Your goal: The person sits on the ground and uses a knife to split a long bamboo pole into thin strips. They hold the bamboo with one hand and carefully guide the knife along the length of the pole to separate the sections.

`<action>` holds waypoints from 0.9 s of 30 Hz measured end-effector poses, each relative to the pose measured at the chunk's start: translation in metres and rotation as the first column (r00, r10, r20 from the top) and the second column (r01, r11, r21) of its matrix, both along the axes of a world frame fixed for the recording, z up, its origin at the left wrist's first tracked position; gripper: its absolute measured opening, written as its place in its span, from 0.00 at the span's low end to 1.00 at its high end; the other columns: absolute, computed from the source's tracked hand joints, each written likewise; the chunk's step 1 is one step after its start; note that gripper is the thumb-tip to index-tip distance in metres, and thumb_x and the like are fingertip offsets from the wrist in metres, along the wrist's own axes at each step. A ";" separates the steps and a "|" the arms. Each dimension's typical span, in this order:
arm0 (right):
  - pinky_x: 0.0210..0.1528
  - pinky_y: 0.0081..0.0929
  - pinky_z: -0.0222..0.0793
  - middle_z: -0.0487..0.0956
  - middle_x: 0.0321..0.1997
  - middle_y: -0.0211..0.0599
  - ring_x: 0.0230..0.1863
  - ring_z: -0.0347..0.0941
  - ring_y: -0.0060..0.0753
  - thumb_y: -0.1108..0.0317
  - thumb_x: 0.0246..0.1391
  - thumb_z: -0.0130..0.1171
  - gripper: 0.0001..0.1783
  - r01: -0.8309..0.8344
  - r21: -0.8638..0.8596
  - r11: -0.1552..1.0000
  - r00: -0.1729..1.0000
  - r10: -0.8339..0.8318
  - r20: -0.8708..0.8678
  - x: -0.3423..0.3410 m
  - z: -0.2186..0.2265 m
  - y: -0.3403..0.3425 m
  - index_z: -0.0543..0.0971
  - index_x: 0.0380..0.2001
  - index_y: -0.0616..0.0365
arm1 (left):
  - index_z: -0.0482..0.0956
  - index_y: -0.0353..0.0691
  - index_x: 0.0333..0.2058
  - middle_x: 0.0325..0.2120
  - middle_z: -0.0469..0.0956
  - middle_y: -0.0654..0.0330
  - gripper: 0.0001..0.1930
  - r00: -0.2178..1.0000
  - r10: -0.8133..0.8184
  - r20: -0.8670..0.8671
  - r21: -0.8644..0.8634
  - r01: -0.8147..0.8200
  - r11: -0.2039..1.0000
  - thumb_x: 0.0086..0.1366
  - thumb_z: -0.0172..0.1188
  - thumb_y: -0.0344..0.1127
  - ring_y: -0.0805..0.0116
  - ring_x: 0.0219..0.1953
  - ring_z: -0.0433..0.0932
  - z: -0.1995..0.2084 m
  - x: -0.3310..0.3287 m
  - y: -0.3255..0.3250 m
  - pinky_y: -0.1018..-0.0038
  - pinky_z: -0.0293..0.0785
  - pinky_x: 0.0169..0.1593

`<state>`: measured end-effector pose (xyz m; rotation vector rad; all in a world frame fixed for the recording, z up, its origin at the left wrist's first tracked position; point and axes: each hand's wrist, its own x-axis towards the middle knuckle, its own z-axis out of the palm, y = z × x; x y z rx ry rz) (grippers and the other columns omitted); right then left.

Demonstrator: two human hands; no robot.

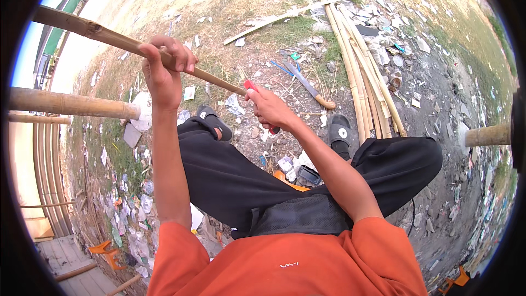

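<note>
Head view: the left hand (164,74) is closed around a bamboo pole (115,37), which slopes down from the upper left toward the right hand (268,109). The right hand is clamped on a red tool (250,85) at the pole's lower visible end. On the littered ground (255,27), a wooden-handled knife (307,84) lies near several bamboo strips (356,71).

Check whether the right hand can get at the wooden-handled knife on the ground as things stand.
Probably not: the right hand holds a red tool. Nothing seems to cover the knife or its wooden handle, though, so emptying that hand might suffice.
</note>
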<state>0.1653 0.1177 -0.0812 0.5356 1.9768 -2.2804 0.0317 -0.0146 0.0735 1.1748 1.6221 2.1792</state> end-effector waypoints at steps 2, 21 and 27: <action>0.21 0.45 0.64 0.74 0.19 0.51 0.17 0.70 0.54 0.56 0.63 0.43 0.18 0.195 0.532 0.824 0.969 -0.078 -0.234 -0.004 -0.009 -0.015 0.66 0.42 0.62 | 0.65 0.44 0.26 0.13 0.53 0.69 0.28 0.999 -0.028 0.016 -0.040 0.029 0.999 0.66 0.36 0.65 0.74 0.15 0.55 -0.012 0.002 0.006 0.71 0.64 0.31; 0.30 0.48 0.74 0.78 0.25 0.56 0.29 0.78 0.58 0.63 0.64 0.41 0.11 -0.009 0.817 0.576 0.996 -0.065 0.057 -0.017 -0.017 -0.049 0.66 0.38 0.61 | 0.52 0.49 0.18 0.11 0.43 0.71 0.30 0.969 0.226 0.100 0.094 -0.236 0.967 0.64 0.39 0.69 0.79 0.14 0.38 -0.032 0.016 0.005 0.77 0.37 0.17; 0.19 0.34 0.68 0.75 0.21 0.47 0.18 0.74 0.41 0.54 0.64 0.41 0.20 -0.058 0.367 0.928 0.998 0.046 0.041 -0.025 -0.039 -0.024 0.69 0.37 0.62 | 0.50 0.49 0.18 0.10 0.42 0.71 0.30 0.969 0.221 0.109 0.120 -0.234 0.965 0.64 0.38 0.69 0.79 0.13 0.37 -0.029 0.013 0.002 0.77 0.35 0.17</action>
